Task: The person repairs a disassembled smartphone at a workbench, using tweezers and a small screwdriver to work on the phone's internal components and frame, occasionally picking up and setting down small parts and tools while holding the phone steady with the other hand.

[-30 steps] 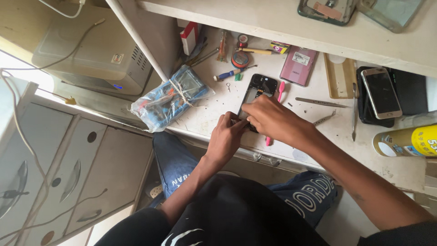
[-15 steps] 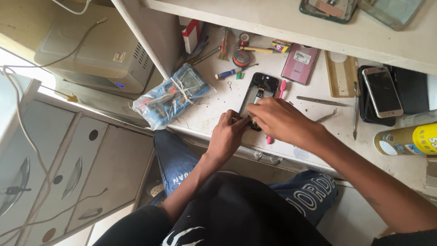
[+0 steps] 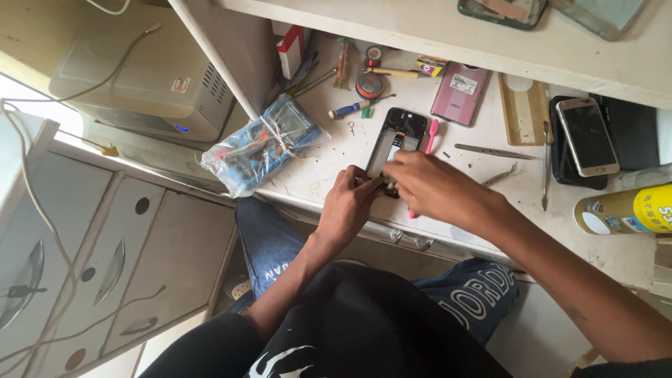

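An opened black phone (image 3: pixel 396 138) lies back-up on the white workbench (image 3: pixel 329 168), its inner parts showing. My left hand (image 3: pixel 348 203) grips the phone's near end with the fingers curled on its edge. My right hand (image 3: pixel 435 187) rests over the same end, fingertips pinched at the phone's lower part; whatever small thing they hold is hidden. A pink plastic pry tool (image 3: pixel 430 135) lies just right of the phone, partly under my right hand.
A multimeter in a plastic bag (image 3: pixel 262 143) lies left of the phone. Behind are a blue screwdriver (image 3: pixel 352 108), a tape roll (image 3: pixel 369 85) and a pink phone (image 3: pixel 460 92). Metal tweezers (image 3: pixel 490 151), a gold phone (image 3: pixel 587 136) and a yellow can (image 3: pixel 623 211) are to the right.
My right hand has slid toward me from the phone's middle to its near end. More of the phone's upper part now shows. The left hand keeps its grip.
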`<action>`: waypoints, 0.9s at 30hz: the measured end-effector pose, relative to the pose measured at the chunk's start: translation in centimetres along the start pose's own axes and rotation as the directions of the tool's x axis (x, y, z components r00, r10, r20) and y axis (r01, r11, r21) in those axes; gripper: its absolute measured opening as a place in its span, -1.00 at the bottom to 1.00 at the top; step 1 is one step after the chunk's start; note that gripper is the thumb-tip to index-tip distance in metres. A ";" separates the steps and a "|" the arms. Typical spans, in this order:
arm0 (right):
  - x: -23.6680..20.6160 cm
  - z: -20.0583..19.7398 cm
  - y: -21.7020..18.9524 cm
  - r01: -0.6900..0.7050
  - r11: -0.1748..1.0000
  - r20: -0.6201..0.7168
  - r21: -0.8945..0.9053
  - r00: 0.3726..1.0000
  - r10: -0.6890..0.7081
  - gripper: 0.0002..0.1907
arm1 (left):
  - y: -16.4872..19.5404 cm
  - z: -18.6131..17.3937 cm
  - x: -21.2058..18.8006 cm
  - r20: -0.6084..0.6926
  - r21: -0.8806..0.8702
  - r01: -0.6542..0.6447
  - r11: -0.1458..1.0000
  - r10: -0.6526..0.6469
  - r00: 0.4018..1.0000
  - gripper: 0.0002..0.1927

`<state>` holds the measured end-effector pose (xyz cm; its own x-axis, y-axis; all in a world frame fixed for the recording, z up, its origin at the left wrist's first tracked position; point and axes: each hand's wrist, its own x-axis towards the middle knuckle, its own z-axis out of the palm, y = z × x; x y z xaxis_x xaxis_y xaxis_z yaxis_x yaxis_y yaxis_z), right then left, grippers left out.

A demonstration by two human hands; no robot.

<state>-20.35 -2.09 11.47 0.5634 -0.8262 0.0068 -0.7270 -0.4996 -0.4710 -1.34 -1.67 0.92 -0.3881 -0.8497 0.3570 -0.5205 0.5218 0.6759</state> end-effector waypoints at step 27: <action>1.0 1.5 -1.3 -0.055 0.960 -0.002 -0.274 0.998 0.057 -0.82 | 0.7 -0.5 0.3 -0.025 -0.004 -0.026 1.000 0.026 0.999 -0.72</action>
<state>-18.24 -1.93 10.77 0.5202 -0.8538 -0.0188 -0.8368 -0.5052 -0.2108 -1.40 -1.59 1.85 -0.3819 -0.8376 0.3906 -0.5072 0.5432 0.6691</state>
